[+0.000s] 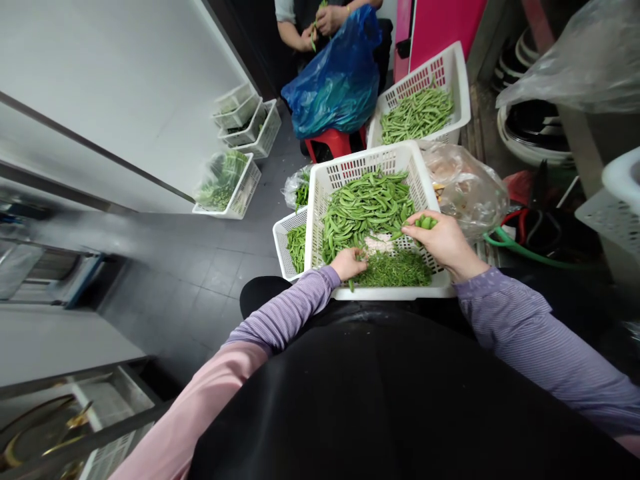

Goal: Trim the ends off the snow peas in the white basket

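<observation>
A white plastic basket (370, 293) rests at my lap. Flat green pea pods (370, 203) are heaped in its far part. A pile of fine green trimmings (395, 268) lies along the near side, with a pale patch between the two. My right hand (440, 243) is over the basket's right side, closed on several pea pods (426, 222), thumb and forefinger pinched together. Low at the near left corner, my left hand (350, 265) has its fingers curled in beside the trimmings; what they hold, if anything, is hidden.
A second basket (463, 87) of pods stands behind, and a smaller basket (278, 247) at left. Across from me, another person's hands (320, 28) hold pods above a blue bag (337, 80) on a red stool (330, 141). A clear plastic bag (470, 187) bulges at right.
</observation>
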A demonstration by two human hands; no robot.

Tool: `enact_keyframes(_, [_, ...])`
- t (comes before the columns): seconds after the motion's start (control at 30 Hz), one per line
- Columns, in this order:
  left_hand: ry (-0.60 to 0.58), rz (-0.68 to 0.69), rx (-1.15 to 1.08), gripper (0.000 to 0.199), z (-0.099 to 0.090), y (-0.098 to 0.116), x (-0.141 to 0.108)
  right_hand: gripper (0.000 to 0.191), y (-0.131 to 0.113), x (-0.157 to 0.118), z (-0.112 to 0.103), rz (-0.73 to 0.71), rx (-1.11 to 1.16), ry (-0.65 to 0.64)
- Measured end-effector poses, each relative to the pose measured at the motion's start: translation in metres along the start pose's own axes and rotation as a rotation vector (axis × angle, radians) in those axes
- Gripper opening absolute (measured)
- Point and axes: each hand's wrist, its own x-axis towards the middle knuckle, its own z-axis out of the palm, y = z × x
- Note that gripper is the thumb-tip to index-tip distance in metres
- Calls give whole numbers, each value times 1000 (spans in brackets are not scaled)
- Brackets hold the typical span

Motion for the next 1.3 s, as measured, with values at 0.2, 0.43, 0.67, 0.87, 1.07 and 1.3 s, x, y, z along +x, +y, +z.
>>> enact_keyframes(0.2, [-76, 356, 416, 28, -17, 49, -8, 30, 1, -3, 9, -33, -73, -115])
enact_keyframes(0.43, [-128, 417, 755, 29, -23, 54, -9, 21, 0, -10, 7, -498, -522, -78])
enact_keyframes(0.67, [-40, 459, 761, 27, -18, 53, -12, 13, 2, -20, 24, -526, -663, -329])
enact_keyframes(0.87, [103, 175, -2, 21, -4, 38, 2, 18, 9, -3, 15, 127, 414, -83])
enact_keyframes(1.07, [30, -295, -925, 18, -13, 27, 11, 17, 4, 13, -13, 310, 878, -57])
enact_keyframes(1.3, [194, -255, -1423, 17, -17, 49, 7, 25, -8, -35, 45, 218, 499, -337])
